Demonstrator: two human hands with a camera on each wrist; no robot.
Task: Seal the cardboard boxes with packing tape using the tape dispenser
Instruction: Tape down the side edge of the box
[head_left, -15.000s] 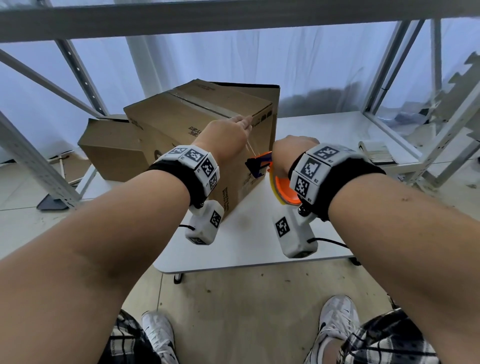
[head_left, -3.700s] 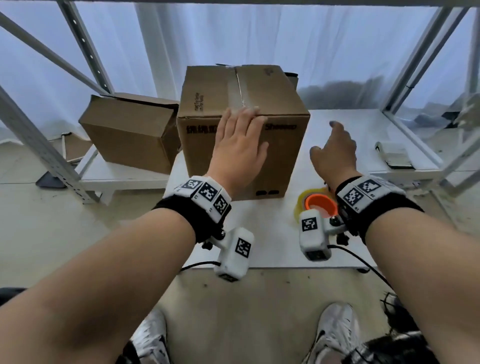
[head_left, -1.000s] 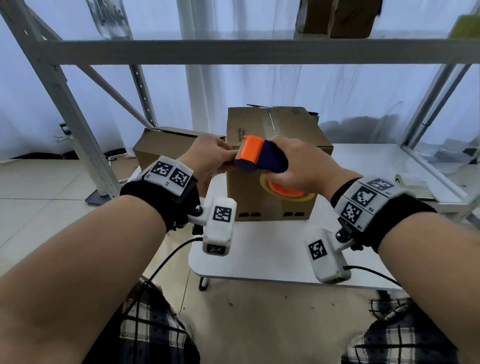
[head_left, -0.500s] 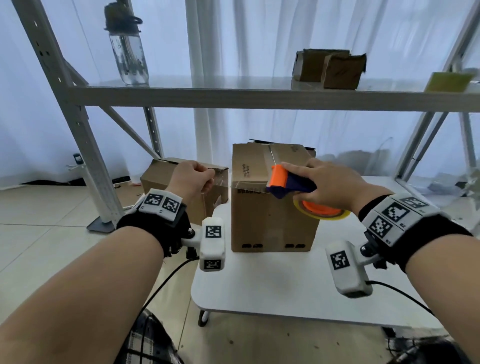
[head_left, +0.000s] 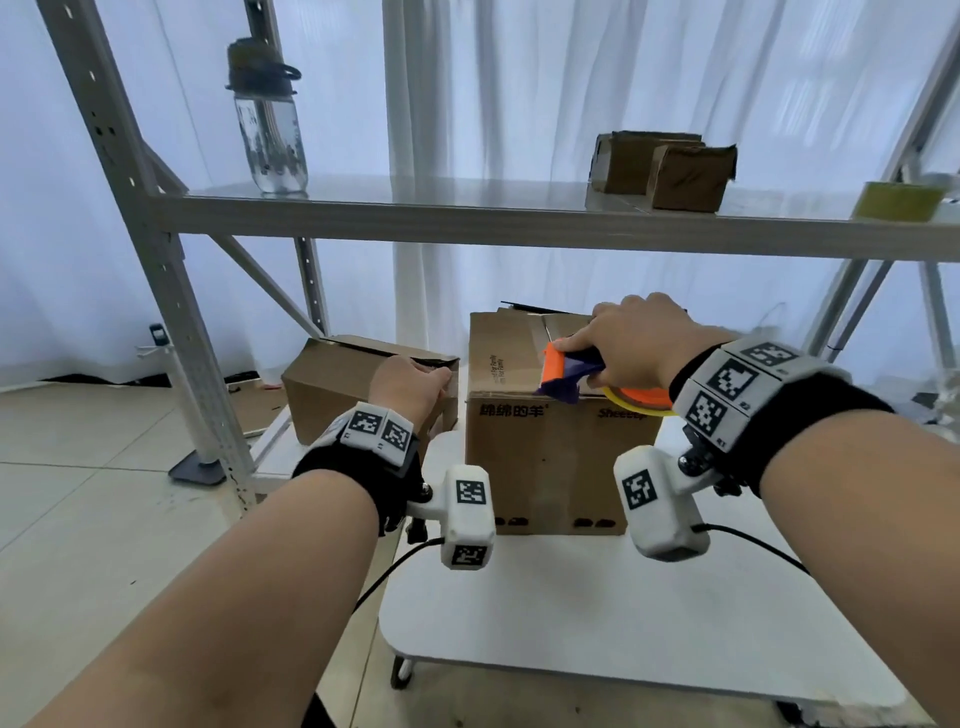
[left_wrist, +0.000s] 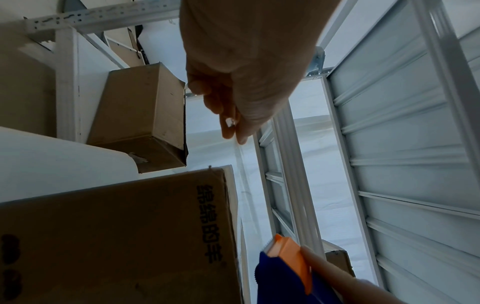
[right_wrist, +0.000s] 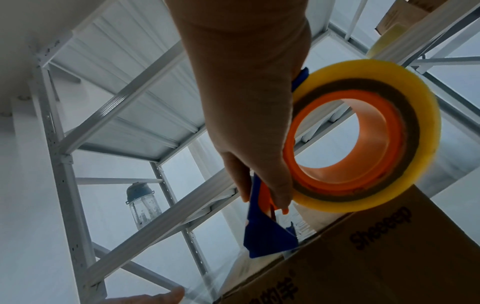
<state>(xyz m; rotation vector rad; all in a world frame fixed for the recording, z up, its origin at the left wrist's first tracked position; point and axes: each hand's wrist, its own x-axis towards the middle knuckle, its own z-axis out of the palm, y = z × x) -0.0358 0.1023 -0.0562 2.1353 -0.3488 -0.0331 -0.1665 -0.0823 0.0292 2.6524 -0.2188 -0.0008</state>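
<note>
A large cardboard box (head_left: 545, 452) stands on the white table (head_left: 597, 613). My right hand (head_left: 639, 343) grips the orange and blue tape dispenser (head_left: 569, 371) and holds its blue front against the box's top front edge. Its yellowish tape roll (right_wrist: 363, 135) hangs just over the box's front face (right_wrist: 376, 257). A clear strip of tape (right_wrist: 207, 277) runs from the dispenser leftward to my left hand (head_left: 410, 387). That hand is left of the box, and its fingertips (left_wrist: 230, 125) pinch the tape's free end.
A smaller cardboard box (head_left: 353, 384) with a loose top flap sits on a low shelf left of the table. A metal shelf (head_left: 519, 218) overhead carries a water bottle (head_left: 267, 119), two small boxes (head_left: 665, 166) and a spare tape roll (head_left: 901, 200). Rack uprights stand at both sides.
My left hand left the dispenser and drew the tape end out to the left. My right hand brought the dispenser down onto the box's top front edge.
</note>
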